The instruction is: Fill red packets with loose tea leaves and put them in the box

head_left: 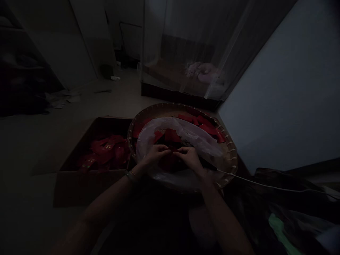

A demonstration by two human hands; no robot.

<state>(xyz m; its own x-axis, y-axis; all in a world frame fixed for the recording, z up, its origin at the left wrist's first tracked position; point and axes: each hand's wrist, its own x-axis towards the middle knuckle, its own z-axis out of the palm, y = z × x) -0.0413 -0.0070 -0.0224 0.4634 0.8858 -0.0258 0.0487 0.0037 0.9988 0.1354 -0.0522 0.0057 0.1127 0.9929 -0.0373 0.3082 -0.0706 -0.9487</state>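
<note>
My left hand (158, 153) and my right hand (189, 156) meet over a round woven bamboo tray (231, 156). Both pinch a small red packet (173, 149) between thumb and fingers; its details are lost in the dark. A pale, translucent plastic bag (196, 131) lies crumpled in a ring around the hands, with more red pieces (171, 135) in its opening. Flat, shiny red packets (205, 124) lie along the tray's far right side. My left wrist wears a bracelet.
Left of the tray stands an open cardboard box (77, 180) with a heap of red packets (108, 147), some with light markings. A white cable (261, 183) runs from the tray to the right. Behind are a netted bed (170, 76) and a pale wall (287, 81).
</note>
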